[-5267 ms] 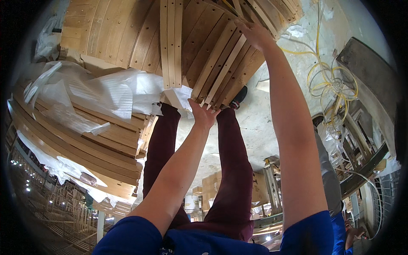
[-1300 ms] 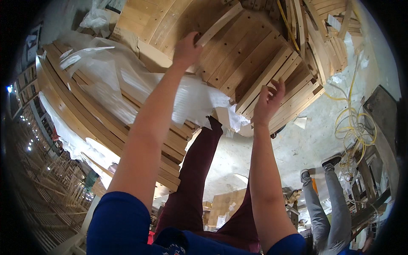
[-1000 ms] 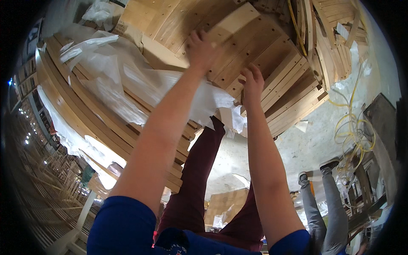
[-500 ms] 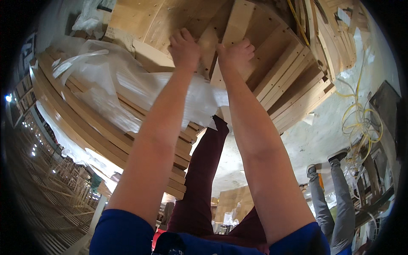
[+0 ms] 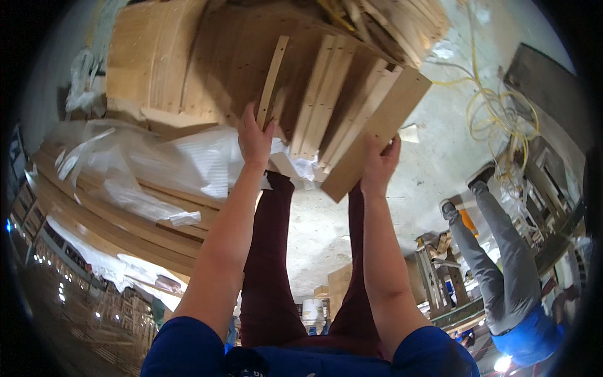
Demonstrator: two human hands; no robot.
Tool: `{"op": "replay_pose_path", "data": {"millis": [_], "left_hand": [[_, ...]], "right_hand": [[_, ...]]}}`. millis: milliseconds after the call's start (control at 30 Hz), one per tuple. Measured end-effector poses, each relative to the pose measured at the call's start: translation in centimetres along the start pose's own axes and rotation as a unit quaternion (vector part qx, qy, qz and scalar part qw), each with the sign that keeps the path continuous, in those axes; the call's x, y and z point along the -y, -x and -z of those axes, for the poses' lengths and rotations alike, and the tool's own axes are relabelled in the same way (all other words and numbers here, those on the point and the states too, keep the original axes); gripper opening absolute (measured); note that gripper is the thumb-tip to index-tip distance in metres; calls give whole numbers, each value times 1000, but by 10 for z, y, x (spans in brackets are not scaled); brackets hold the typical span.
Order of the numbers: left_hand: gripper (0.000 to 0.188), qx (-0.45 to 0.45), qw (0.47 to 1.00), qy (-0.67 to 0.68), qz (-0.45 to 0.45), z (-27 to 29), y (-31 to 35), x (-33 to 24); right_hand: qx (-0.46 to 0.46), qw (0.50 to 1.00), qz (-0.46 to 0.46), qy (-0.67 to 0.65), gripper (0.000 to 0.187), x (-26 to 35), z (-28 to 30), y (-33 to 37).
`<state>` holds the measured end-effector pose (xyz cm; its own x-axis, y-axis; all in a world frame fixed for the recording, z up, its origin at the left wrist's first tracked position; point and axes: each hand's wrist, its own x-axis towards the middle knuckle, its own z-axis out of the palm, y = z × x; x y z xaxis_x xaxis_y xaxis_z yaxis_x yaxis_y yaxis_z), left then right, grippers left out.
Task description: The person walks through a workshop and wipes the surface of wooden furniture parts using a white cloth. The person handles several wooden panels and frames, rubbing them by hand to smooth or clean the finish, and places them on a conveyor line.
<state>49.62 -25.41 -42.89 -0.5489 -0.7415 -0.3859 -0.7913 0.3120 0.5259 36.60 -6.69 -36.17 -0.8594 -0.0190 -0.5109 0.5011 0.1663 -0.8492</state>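
Note:
My left hand is closed around the near end of a narrow wooden slat, which points away from me with its thin edge up. My right hand grips the near part of a wide, flat wooden board, slanting from near left to far right. Both pieces are over a pile of wooden boards with small holes near their ends. Part of the pile is hidden beneath the held board.
White foam wrap drapes over long curved-looking timbers on the left. Larger wooden panels lie at the far left. A yellow hose coils on the floor to the right. Another person in grey trousers stands at the right.
My hands have moved apart from close together over the pile. The right hand now holds the wide board farther right, and the left holds the slat. The view has shifted.

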Motion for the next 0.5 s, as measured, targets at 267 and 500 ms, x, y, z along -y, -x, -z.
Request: {"op": "replay_pose_path", "data": {"millis": [267,500], "left_hand": [[41,33,992,115,-37,-39,-1,-46],[41,105,985,138,-11,-43,-12,-33]], "right_hand": [[-83,996,32,11,41,11,84,-42],[-111,991,-55,48,34,-10,104,-78]]}}
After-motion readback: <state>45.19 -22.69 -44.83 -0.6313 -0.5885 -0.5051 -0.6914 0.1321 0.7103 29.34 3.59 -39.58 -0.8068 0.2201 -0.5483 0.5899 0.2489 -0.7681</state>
